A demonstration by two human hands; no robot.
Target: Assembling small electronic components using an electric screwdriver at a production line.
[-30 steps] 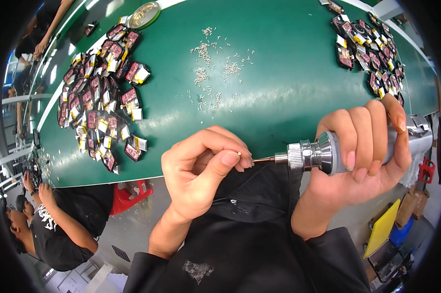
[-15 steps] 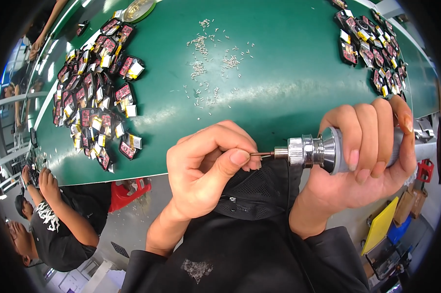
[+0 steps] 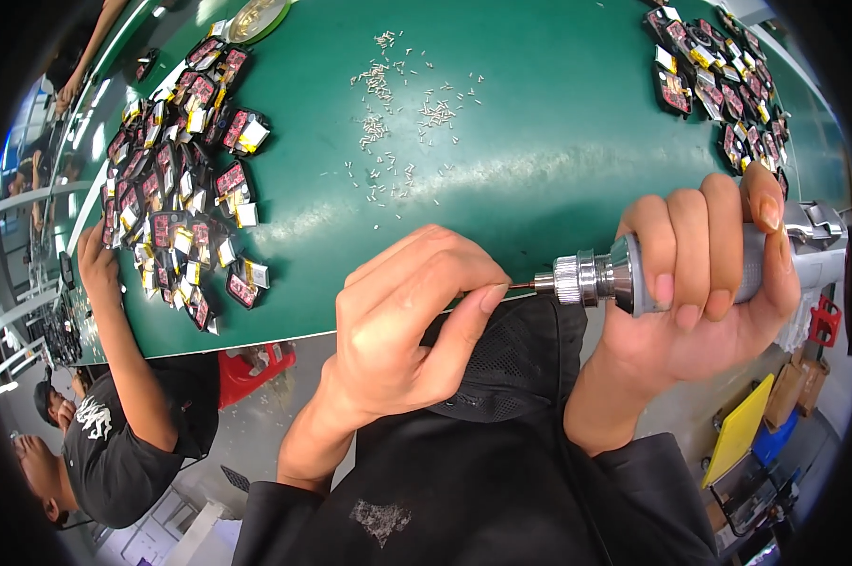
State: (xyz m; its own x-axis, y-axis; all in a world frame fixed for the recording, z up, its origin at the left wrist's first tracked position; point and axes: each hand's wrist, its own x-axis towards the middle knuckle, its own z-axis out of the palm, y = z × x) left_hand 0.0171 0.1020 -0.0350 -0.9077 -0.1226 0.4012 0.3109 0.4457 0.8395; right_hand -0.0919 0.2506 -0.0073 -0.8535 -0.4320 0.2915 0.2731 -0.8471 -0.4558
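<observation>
Head view: my right hand (image 3: 694,274) grips a grey electric screwdriver (image 3: 752,264).
My left hand (image 3: 402,316) is pinched closed at its bit's (image 3: 524,285) tip.

We record a green-topped table (image 3: 539,75) with pale glare (image 3: 577,165) across its surface. Below its near edge, at left, we observe a red stool (image 3: 242,382) on grey floor (image 3: 261,434). Beyond its near right corner we note a yellow panel (image 3: 739,429), cardboard boxes (image 3: 782,394) and a blue object (image 3: 773,443).
</observation>
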